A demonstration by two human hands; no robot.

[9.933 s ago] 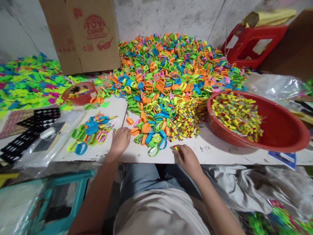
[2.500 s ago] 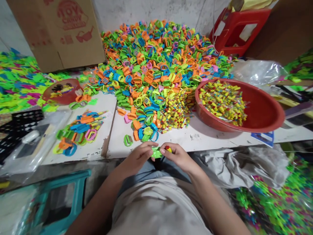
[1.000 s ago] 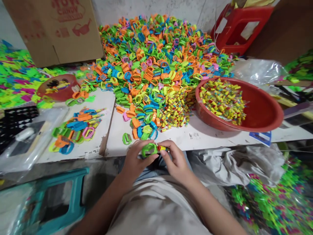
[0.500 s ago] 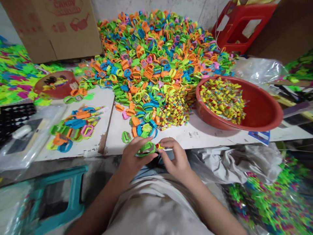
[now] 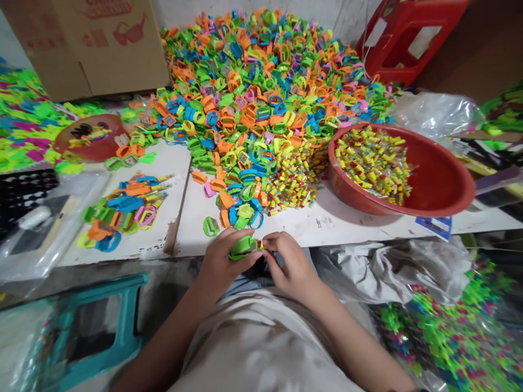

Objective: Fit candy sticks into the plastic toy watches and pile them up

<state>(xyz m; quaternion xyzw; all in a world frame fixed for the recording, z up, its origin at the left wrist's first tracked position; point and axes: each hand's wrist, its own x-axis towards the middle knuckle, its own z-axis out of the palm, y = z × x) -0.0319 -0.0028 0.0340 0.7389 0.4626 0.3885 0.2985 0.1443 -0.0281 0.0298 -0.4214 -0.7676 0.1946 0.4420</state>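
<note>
My left hand (image 5: pixel 224 258) is closed around a green toy watch (image 5: pixel 242 247), held just off the table's front edge. Between the thumb and fingertips of my right hand (image 5: pixel 288 260) is a small yellow-and-red candy tube (image 5: pixel 260 245), its end against the watch. The fingertips hide most of the tube. Beyond my hands lies a heap of toy watches (image 5: pixel 245 120) in orange, green, blue and pink. A pile of yellow candy tubes (image 5: pixel 292 182) adjoins it on the right. One green watch lies alone just left of my hands.
A red basin (image 5: pixel 441 185) holding more yellow tubes stands at the right. On the left are a small group of watches with tubes (image 5: pixel 122 209), a small red bowl (image 5: pixel 108 144) and a cardboard box (image 5: pixel 110 54). A teal stool (image 5: pixel 122 321) stands below left.
My right hand has moved slightly left, bringing the candy tube further into the watch, and less of the tube shows. The view has shifted slightly.
</note>
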